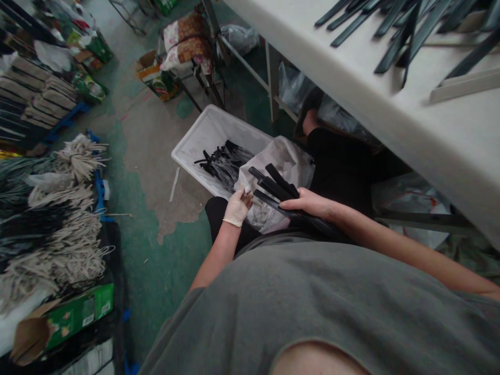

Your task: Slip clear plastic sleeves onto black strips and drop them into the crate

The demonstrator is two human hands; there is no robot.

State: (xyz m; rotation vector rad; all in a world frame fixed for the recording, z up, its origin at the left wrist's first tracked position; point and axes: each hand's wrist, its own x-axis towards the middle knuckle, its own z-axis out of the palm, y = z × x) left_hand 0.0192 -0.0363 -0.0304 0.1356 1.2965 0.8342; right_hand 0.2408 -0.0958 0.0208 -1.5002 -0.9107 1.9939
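My right hand (308, 203), bare, is closed around several flat black strips (273, 187) over my lap. Their ends point up and to the left. My left hand (237, 205) wears a pale glove, and its fingers are pinched at the edge of a white plastic bag (289, 156). Whether it grips the bag or some small piece cannot be made out. The bag lies across my lap and the near side of a white plastic bin (191, 130). Inside the bin is a heap of short black strips (222, 164).
A white table (351, 78) with dark strips (410, 31) on it juts in at upper right. A cushioned stool (189, 41) and an open carton (156, 78) stand beyond the bin. Bundled cords (66, 219) lie on pallets at left, near a green box (80, 315).
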